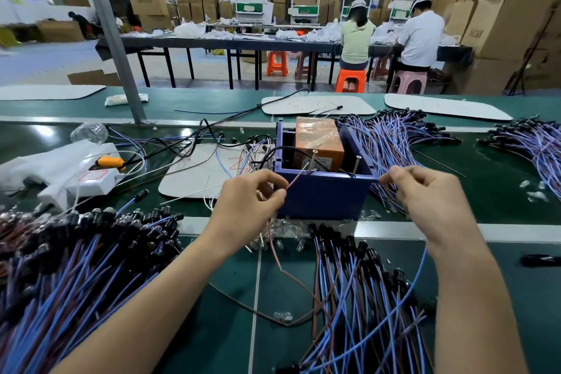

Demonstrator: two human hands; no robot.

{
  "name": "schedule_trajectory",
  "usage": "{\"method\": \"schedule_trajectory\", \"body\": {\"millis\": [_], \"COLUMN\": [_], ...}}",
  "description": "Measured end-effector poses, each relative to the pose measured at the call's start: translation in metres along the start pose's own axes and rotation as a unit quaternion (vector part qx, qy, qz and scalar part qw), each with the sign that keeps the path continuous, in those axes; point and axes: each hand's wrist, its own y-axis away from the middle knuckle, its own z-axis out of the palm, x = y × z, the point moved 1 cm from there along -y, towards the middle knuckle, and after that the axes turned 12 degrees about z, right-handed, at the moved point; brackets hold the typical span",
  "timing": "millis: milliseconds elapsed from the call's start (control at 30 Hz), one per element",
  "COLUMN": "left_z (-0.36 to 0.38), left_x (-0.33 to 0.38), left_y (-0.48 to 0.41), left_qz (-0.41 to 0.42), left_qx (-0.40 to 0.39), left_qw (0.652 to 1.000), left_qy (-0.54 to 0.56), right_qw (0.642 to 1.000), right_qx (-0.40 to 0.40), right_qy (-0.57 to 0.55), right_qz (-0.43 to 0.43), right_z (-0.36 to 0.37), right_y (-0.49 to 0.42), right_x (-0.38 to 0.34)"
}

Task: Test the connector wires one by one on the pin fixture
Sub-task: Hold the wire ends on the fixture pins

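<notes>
The pin fixture is a blue box (321,194) holding an orange block (318,140), with two upright metal pins (356,165) on its near rim. My left hand (252,200) pinches the brown lead (296,181) of a connector wire, its bare tip reaching the left pin. My right hand (425,191) pinches the blue lead (417,270) just right of the box, short of the right pin. Both leads trail down to the belt between my arms.
Piles of blue and brown connector wires lie at the near left (76,267), near centre (358,282) and far right (394,136). Small clear bulbs (282,240) are scattered before the box. A white power strip (91,179) sits left. Two people work at a far table.
</notes>
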Motion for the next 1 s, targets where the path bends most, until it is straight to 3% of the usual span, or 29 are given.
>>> {"method": "schedule_trajectory", "body": {"millis": [167, 267, 400, 533, 633, 767, 900, 1000], "left_z": [-0.012, -0.022, -0.043, -0.069, -0.067, -0.050, -0.040, -0.040], "left_x": [0.016, 0.033, 0.058, 0.080, 0.083, 0.085, 0.094, 0.096], "left_y": [-0.004, -0.003, 0.000, 0.008, 0.010, 0.002, -0.016, -0.031], "left_qz": [-0.034, -0.065, -0.026, 0.094, 0.080, -0.001, -0.096, -0.083], "left_qx": [0.023, 0.038, 0.061, 0.076, 0.071, 0.041, 0.087, 0.118], "left_qw": [0.987, 0.959, 0.927, 0.918, 0.942, 0.951, 0.900, 0.909], "left_qy": [0.157, 0.274, 0.370, 0.377, 0.319, 0.307, 0.415, 0.392], "right_qw": [1.000, 0.992, 0.921, 0.857, 0.884, 0.960, 0.940, 0.955], "right_qx": [0.012, -0.021, -0.100, -0.164, -0.195, -0.123, -0.089, -0.057], "right_qy": [-0.008, -0.126, -0.370, -0.463, -0.406, -0.250, -0.329, -0.286], "right_qz": [-0.005, -0.001, -0.073, -0.154, -0.129, -0.030, 0.036, 0.046], "right_z": [-0.022, -0.038, -0.058, -0.074, -0.072, -0.052, -0.037, -0.036], "right_y": [0.012, 0.025, 0.043, 0.059, 0.064, 0.050, 0.037, 0.029], "right_x": [-0.018, -0.028, -0.043, -0.055, -0.055, -0.046, -0.038, -0.031]}}
